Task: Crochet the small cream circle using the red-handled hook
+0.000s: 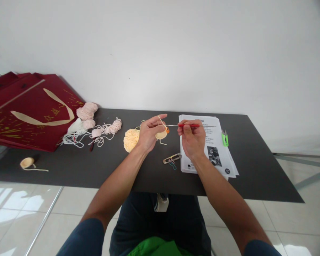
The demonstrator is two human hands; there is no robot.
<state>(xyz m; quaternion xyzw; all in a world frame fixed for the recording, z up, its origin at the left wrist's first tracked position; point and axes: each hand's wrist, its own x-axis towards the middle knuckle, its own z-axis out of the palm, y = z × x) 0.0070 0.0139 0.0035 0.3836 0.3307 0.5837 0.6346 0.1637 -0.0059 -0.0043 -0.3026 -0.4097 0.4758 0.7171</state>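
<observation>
My left hand [150, 132] pinches a small cream crochet piece [161, 134] with an orange stitch marker, and cream yarn runs over its raised forefinger. My right hand [192, 139] is closed on a red-handled crochet hook [188, 125], held level with its metal tip pointing left into the piece. A cream yarn ball [130, 139] lies on the dark table [256, 167] just left of my left hand. Both hands hover above the table's middle.
A stack of printed sheets [216, 149] lies under my right hand, with green snips [224, 138] on it. Small thread snips [172, 158] lie near the front. Pink and white yarn skeins [89, 124], a red gift bag [29, 110] and a small cream crochet cup [27, 163] sit left.
</observation>
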